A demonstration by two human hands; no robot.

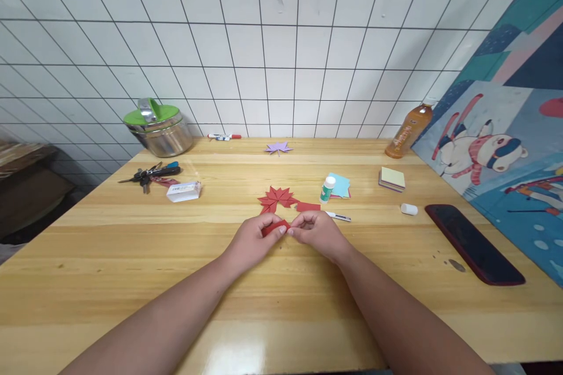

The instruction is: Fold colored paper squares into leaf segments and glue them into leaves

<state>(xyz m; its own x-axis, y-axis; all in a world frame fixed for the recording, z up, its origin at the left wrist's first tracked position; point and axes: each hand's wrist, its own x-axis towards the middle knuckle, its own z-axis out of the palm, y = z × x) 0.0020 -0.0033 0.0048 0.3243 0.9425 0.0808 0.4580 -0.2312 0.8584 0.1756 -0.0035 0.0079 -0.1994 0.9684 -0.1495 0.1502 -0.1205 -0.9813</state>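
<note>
A small folded piece of red paper (273,227) is pinched in my left hand (253,240), thumb on top. My right hand (319,233) has thumb and fingertips closed on the right corner of that same paper. Just beyond my hands lies a red folded-paper leaf (278,198) with several points. Beside it is a flat red paper strip (308,207), partly behind my right hand. A white capped glue stick (327,189) stands past my right hand, with a slim white cutter or pen (338,217) nearer.
Blue paper squares (339,185), a sticky-note stack (392,179), a white cap (409,209) and a phone (475,243) lie right. A bottle (410,130), purple paper leaf (278,147), marker (224,137) and green-lidded pot (163,132) line the back. Left are keys (152,174) and a white box (183,191).
</note>
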